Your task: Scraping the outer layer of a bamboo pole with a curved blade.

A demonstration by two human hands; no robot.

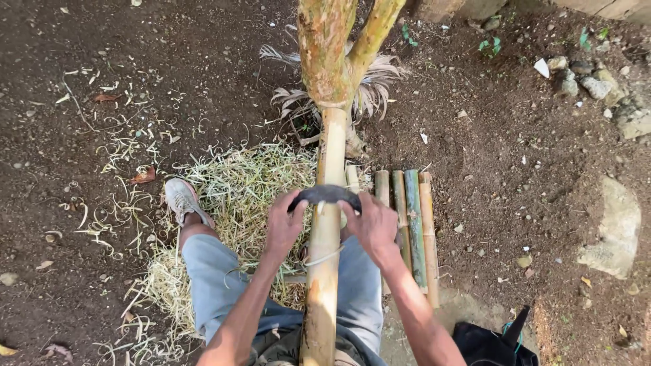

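Gripping both ends of a curved dark blade (325,195), I have my left hand (283,225) and right hand (374,227) closed tight on it, set across a bamboo pole (324,251) propped against the tree (330,57). I judge this mid-scrape; next calls for an even pull along the pole. Shavings (237,186) lie left, cut slats (410,217) right. No labels or packages show.

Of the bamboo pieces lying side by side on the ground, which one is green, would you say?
The green bamboo piece, second from the right; the other bamboo pieces are tan.
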